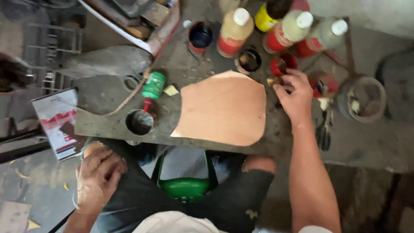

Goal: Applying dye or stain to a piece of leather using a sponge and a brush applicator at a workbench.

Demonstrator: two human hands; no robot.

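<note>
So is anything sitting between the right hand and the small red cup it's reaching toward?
Nothing visible does. The right hand is at the far edge of the tan leather piece, pinching a small scrap, with the red cup just beyond its fingertips. The gap between them looks open.

Small tan object (273, 81) pinched at fingertips, just beside red cup (283, 63); tan leather piece (224, 108) flat on surface.

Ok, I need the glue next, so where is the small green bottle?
The green bottle lies on its side on the grey board, left of the tan leather piece, its red nozzle towards a round tin.
</note>
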